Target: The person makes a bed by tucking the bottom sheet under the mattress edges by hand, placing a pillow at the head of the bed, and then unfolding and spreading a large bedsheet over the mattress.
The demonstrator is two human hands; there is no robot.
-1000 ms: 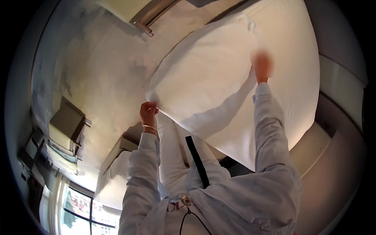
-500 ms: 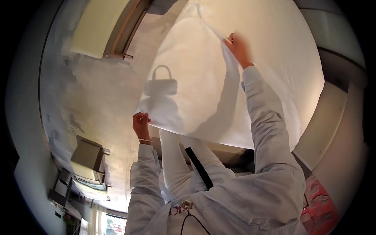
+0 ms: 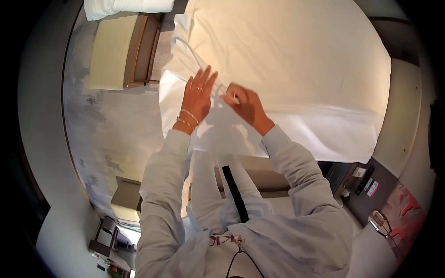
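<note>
A white bed sheet (image 3: 296, 65) covers the bed, with a ridge of gathered folds along its left side and a hanging edge by my legs. Over those folds is my left hand (image 3: 196, 98), its fingers stretched out and apart, palm toward the cloth. Just right of it, my right hand (image 3: 249, 106) has curled fingers pinching a fold of the sheet. The two hands are close together without touching. Cloth hides part of the bed's side, and the exact grip of the right fingertips is partly covered by its own fingers.
A cream-topped bench (image 3: 113, 55) stands beyond a strip of grey patterned floor (image 3: 120, 120), with white bedding (image 3: 130, 5) on it. At right are a dark bedside table (image 3: 340, 172), a lamp (image 3: 378, 217) and a padded headboard (image 3: 401, 120). A boxy seat (image 3: 126, 194) is lower left.
My right hand has come down and left with the cloth, close to my left. The left hand has moved up and right, its fingers now spread. The raised sheet has dropped onto the bed.
</note>
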